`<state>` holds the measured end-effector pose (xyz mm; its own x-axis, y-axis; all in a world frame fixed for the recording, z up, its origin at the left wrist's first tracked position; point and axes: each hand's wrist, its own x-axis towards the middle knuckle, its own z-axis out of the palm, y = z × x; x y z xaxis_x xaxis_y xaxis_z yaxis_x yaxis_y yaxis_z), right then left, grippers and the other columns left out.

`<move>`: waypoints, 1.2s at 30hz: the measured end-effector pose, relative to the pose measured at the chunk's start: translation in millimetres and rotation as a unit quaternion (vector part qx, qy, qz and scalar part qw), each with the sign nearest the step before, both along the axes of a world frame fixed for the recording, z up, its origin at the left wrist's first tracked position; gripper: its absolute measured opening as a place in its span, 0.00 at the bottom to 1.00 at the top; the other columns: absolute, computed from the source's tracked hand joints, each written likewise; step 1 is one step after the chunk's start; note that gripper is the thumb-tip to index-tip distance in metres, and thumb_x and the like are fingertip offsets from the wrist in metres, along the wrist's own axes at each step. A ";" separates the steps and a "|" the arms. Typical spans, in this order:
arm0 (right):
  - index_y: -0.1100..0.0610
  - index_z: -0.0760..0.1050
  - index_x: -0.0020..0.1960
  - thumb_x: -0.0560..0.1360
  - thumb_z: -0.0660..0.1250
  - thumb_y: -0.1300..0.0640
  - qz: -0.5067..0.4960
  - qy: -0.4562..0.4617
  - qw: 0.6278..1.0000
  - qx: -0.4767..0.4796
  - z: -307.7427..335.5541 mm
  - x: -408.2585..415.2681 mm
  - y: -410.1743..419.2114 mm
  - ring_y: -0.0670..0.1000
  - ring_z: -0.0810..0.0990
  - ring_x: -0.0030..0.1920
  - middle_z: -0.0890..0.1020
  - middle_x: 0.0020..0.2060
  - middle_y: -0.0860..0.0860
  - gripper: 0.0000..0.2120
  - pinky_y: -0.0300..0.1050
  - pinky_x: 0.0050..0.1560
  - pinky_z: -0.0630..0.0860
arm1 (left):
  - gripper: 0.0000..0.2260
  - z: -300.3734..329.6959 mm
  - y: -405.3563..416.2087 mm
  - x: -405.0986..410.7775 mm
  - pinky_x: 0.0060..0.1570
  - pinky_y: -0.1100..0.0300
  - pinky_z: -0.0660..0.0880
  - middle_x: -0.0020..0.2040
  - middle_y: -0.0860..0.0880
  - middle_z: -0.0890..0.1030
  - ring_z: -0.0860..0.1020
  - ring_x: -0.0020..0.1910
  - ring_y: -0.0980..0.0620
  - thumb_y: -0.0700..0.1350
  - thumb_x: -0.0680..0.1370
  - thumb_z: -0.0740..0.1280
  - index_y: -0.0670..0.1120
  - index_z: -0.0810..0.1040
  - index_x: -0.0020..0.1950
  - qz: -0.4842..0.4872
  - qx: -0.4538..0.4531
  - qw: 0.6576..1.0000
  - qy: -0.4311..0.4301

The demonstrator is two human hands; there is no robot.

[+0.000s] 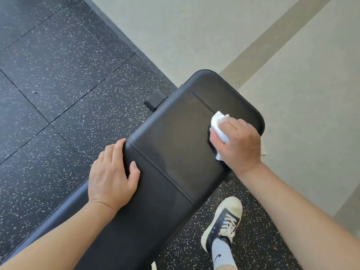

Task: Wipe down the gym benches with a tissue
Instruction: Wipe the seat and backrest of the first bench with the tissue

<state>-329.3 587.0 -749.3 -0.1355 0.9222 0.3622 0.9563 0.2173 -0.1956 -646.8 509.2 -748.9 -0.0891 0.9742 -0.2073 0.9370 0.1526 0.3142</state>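
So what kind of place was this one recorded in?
Most likely a gym: a black padded bench stands on speckled rubber floor tiles, and the right hand presses a white tissue onto its pad.

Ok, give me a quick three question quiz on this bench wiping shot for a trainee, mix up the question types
1. True or false: the right hand presses the tissue onto the bench.
2. Where does the left hand rest? A) on the floor B) on the bench's side edge C) on the shoe
3. Fill in: the floor under the bench is black speckled ____.

Key: 1 true; 2 B; 3 rubber matting.
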 end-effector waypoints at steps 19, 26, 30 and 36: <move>0.60 0.78 0.40 0.78 0.71 0.53 0.149 0.013 0.988 -0.036 7.8 -112.5 -20.8 0.57 0.73 0.32 0.77 0.34 0.53 0.12 0.55 0.31 0.73 | 0.25 15.4 -12.6 -25.4 0.61 0.44 0.71 0.67 0.46 0.77 0.76 0.64 0.41 0.57 0.84 0.55 0.47 0.67 0.78 0.023 -0.100 0.995 -0.015; 0.58 0.75 0.39 0.77 0.71 0.54 0.082 0.049 0.994 -0.044 4.1 -233.4 -60.3 0.59 0.74 0.32 0.77 0.35 0.54 0.11 0.52 0.31 0.70 | 0.16 19.2 -102.8 -125.3 0.47 0.46 0.74 0.48 0.47 0.81 0.80 0.50 0.39 0.54 0.87 0.50 0.49 0.74 0.54 0.112 -0.134 0.985 -0.003; 0.54 0.75 0.39 0.78 0.68 0.49 0.166 0.030 0.983 -0.075 -3.2 -320.0 -114.0 0.56 0.73 0.34 0.76 0.36 0.52 0.12 0.51 0.33 0.66 | 0.16 18.1 -137.6 -160.3 0.47 0.44 0.74 0.44 0.49 0.79 0.79 0.47 0.40 0.52 0.87 0.48 0.50 0.71 0.48 0.131 -0.145 0.981 -0.003; 0.55 0.76 0.41 0.78 0.69 0.50 0.221 0.011 0.971 -0.093 6.5 -347.1 -137.8 0.55 0.74 0.34 0.77 0.36 0.51 0.11 0.51 0.33 0.69 | 0.15 30.7 -181.7 -200.1 0.50 0.45 0.73 0.48 0.46 0.81 0.80 0.51 0.38 0.53 0.87 0.53 0.48 0.76 0.53 0.162 -0.185 0.969 0.018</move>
<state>-676.4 449.1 -742.8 -0.5272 0.8251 0.2030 0.7728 0.5649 -0.2891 -846.9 327.5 -718.2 -0.3914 0.7539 -0.5277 0.8306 0.5363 0.1500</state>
